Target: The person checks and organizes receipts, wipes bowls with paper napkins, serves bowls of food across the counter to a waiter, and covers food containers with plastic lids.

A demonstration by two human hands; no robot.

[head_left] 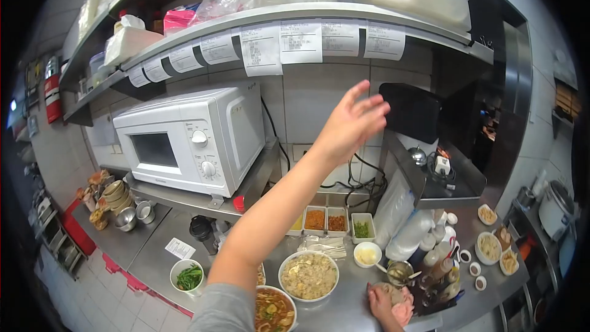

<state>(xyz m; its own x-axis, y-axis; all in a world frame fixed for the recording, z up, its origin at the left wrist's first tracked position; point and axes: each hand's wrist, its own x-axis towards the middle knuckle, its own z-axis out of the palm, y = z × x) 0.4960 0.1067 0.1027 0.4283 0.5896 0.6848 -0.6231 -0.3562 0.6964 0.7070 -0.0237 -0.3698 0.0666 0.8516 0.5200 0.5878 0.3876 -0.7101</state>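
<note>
Left hand point(356, 118): you're holding it up high, arm crossing mid-view, grey sleeve point(224, 308) showing at the bottom. Grip is looking wide, fingers spreading loosely and blurring slightly. It's overlapping the edge of a dark panel point(410, 110); can't tell if you're touching it. The printed slips point(301, 41) are hanging in a row from the shelf edge, just above and left of that hand.

Right hand point(380, 299): you're resting it low on the right, on a pink cloth point(403, 309) that's lying on the tabletop point(147, 252). Fingers are partly hiding, so can't tell if that grip is closing on the cloth or only pressing it.

Around the cloth: a metal pot point(401, 272) is standing just behind, bottles point(439, 268) are crowding on its right, a small bowl point(367, 254) of something pale yellow is sitting behind and to the left.

Between your arms, a bowl of fried rice point(308, 275) is sitting near a bowl of soup point(275, 310). Left of your left arm, a bowl of greens point(188, 277) is standing; a white microwave point(190, 138) is sitting farther back.
</note>
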